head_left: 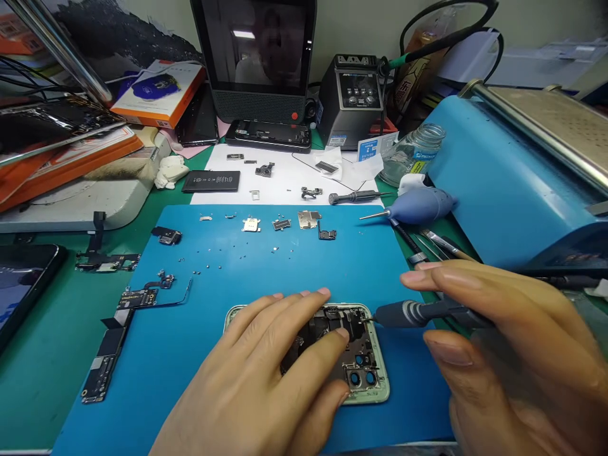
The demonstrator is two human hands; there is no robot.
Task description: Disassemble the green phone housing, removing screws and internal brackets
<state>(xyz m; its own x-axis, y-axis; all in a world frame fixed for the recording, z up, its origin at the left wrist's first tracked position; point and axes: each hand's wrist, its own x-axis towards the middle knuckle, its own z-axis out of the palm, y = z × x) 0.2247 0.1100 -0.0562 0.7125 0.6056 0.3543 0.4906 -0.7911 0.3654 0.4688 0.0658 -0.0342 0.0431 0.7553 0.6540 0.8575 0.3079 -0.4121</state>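
Note:
A phone housing (pixel 382 373) with a pale green frame lies on the blue mat, its dark inner parts and camera rings exposed. My left hand (pixel 266 373) rests across it with fingers stretched out and apart, covering much of its left side. One fingertip touches the inside of the housing. From the right, my right hand (pixel 517 342) holds a dark screwdriver (pixel 403 314), its tip at the housing's upper right corner. The index finger and thumb stand apart around the handle; where the other fingers grip is hidden.
Small screws, metal shields (pixel 308 219) and a logic board (pixel 107 354) are spread over the blue mat (pixel 190 354). Behind lie a battery (pixel 211 181), another screwdriver (pixel 356 197) and a blue air blower (pixel 420 205). A blue machine (pixel 513 190) stands at right, a phone (pixel 23 285) at left.

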